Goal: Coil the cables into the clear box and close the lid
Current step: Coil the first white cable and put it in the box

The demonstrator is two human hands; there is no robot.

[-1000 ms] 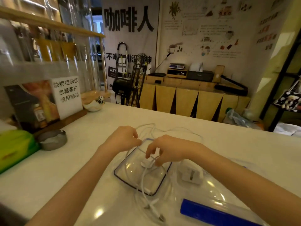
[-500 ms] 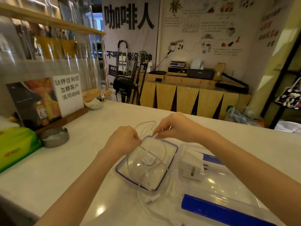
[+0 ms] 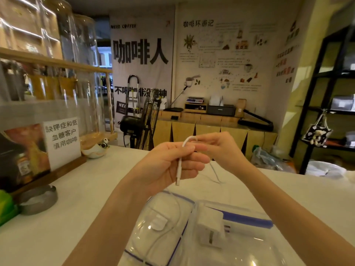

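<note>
Holding a thin white cable (image 3: 180,166) above the white counter (image 3: 92,192), both hands are raised clear of the clear box (image 3: 236,237). The left hand (image 3: 169,166) is clenched around the cable, fingers curled over it; the connector end hangs straight down from the fist, just below the palm. Above the fist the cable bends into a small arch that passes to the right hand (image 3: 221,150), which pinches it between thumb and fingertips. A further length of cable trails down from behind the right hand to the counter. Below the hands, the clear lid (image 3: 163,227), edged in blue, lies flat beside the box. A white charger (image 3: 210,227) rests inside the box.
</note>
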